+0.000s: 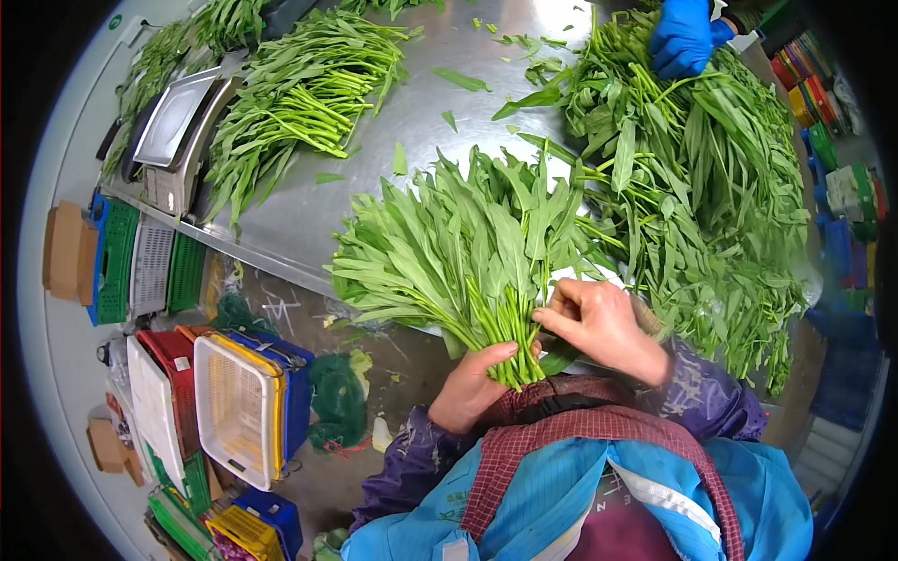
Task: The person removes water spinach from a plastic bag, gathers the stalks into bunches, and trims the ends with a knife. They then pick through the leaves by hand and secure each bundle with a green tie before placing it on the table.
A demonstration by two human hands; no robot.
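Leafy bunch [468, 243] at mid-frame: I want its stems [510, 351] snug, not crushed, in the closed left hand [458, 391], the right hand [606, 327] pinching lightly at the edge stems, thumb towards forefinger.

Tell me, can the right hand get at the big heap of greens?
Probably yes: the heap lies close beside the right hand, with no barrier visible between. The left hand grips the bunch; a co-worker's blue-gloved hand is at the heap's far end.
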